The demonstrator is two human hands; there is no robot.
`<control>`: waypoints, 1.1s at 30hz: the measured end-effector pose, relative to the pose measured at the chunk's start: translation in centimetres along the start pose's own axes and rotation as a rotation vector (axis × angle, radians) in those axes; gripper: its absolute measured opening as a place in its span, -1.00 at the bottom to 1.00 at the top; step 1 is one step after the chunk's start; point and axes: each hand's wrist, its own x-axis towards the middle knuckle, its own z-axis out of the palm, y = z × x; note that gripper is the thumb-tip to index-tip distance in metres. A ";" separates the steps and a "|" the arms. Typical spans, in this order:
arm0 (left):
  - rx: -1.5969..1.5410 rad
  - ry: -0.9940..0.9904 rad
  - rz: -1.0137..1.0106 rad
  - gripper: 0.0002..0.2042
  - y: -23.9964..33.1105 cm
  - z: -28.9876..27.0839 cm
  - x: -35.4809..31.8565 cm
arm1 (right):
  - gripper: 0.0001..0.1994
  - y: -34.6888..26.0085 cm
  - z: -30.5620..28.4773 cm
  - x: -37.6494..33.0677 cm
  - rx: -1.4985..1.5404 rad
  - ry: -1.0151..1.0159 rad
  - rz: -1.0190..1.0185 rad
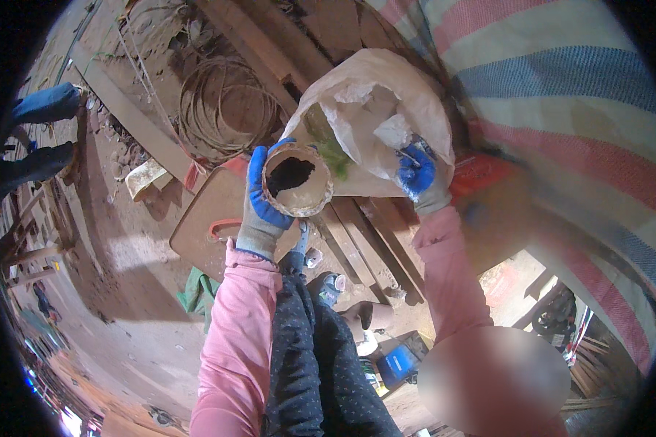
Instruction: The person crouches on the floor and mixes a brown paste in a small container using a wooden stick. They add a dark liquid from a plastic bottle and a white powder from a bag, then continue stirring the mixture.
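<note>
My left hand [262, 195], in a blue and grey work glove, grips a round tub [310, 195] by its side. The tub's rim is pale and crusted, and its open mouth shows a dark patch inside. To its right stands a whitish sack [315, 93] with its mouth wide open. Inside that mouth is my right hand [417, 173], gloved the same way, with its fingers curled closed. A white lump [393, 132] lies right by those fingertips. Whatever the right fingers hold is too small or hidden to name.
A big striped woven sheet [561, 80] hangs at the right. Wooden beams [259, 44] and a coil of wire [222, 109] lie beyond. A brown board [197, 226] is under my left arm, near a green cloth [197, 293]. Another person's legs [45, 105] show far left.
</note>
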 end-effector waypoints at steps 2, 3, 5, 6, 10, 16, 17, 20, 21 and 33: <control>-0.136 0.042 -0.055 -0.41 -0.1 -0.1 0.3 | -0.93 -0.2 0.2 0.1 -0.036 0.040 -0.025; -0.142 0.043 -0.070 -0.41 -0.2 0.0 0.4 | -0.93 -0.4 0.3 0.3 0.028 0.032 0.019; -0.154 0.037 -0.096 -0.41 -0.2 0.0 0.6 | -0.93 -0.7 0.2 0.7 0.111 0.027 0.090; -0.158 0.043 -0.101 -0.41 -0.2 0.1 0.7 | -0.92 -0.8 0.1 0.9 0.148 -0.042 0.135; -0.166 0.082 -0.092 -0.42 -0.5 0.3 1.5 | -0.89 -1.0 0.3 0.8 0.179 -0.048 0.149; -0.247 0.185 -0.109 -0.46 -1.5 0.6 3.4 | -0.81 -1.8 3.7 -2.2 0.064 -0.044 0.073; -0.284 0.181 -0.124 -0.47 -1.6 0.6 3.8 | -0.80 -2.1 4.5 -2.9 0.006 -0.001 0.037; -0.170 0.187 -0.117 -0.49 -2.1 1.0 4.8 | -0.73 -2.9 6.6 -5.3 -0.043 -0.062 -0.010; -0.195 0.183 -0.128 -0.53 -2.3 1.2 4.9 | -0.71 -3.1 7.3 -5.9 -0.084 -0.022 0.009; -0.222 0.114 -0.210 -0.61 -3.8 3.7 5.6 | -0.70 -5.0 15.5 -9.1 -0.580 0.091 0.078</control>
